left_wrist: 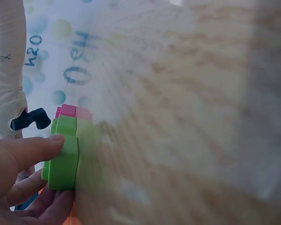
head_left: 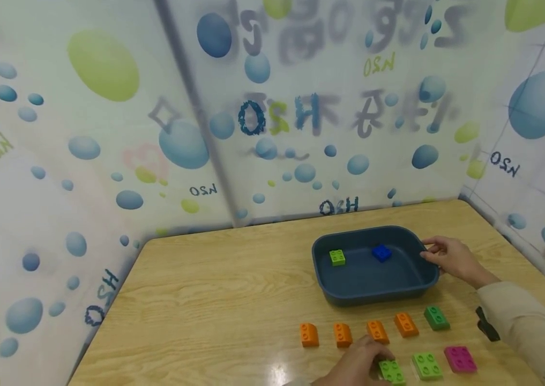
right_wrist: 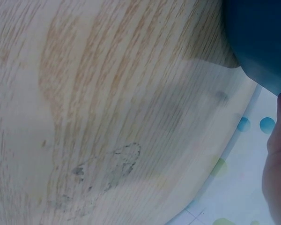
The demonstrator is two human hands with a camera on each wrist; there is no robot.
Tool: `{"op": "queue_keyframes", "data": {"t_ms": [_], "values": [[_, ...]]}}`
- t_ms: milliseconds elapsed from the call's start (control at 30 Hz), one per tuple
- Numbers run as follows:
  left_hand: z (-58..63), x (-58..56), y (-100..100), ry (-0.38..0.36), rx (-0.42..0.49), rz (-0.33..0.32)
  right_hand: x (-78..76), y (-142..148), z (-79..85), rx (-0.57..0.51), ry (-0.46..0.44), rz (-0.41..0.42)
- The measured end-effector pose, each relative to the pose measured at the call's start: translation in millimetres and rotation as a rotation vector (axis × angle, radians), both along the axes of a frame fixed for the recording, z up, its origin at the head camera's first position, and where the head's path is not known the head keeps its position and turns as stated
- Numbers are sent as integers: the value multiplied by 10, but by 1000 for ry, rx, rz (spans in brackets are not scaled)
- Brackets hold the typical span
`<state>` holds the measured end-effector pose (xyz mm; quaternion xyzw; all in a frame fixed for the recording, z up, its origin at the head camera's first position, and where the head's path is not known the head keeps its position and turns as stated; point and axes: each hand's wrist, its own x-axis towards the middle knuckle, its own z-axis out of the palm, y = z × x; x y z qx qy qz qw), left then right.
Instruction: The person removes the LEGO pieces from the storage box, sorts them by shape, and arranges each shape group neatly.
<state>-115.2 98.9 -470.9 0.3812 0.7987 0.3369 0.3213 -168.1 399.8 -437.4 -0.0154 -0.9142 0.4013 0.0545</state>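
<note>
My left hand (head_left: 356, 364) is at the near edge of the table, its thumb and fingers on opposite sides of a light green toy brick (head_left: 392, 372). In the left wrist view the pinched brick still stands on the tabletop. At the right end of a dark blue tray (head_left: 373, 295), my right hand (head_left: 455, 260) grips the rim with its fingertips. Inside the tray lie a light green brick (head_left: 337, 257) and a blue brick (head_left: 381, 252), apart from each other. The right wrist view catches only part of the right hand, against the tray's outer side.
Orange bricks (head_left: 308, 334) and a dark green brick (head_left: 437, 318) form a row before the tray. Nearer are another light green brick (head_left: 427, 365) and a magenta brick (head_left: 460, 358). Patterned panels (head_left: 272, 177) border the wooden table (head_left: 204, 300).
</note>
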Motion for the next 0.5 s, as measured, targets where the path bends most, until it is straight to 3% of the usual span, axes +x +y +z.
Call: {"op": "queue_keyframes", "data": {"t_ms": [267, 500], "values": [[59, 22, -17, 85, 14, -6, -47, -25, 53, 1, 14, 18], [78, 63, 11, 138, -12, -38, 8, 23, -31, -54, 61, 35]]}}
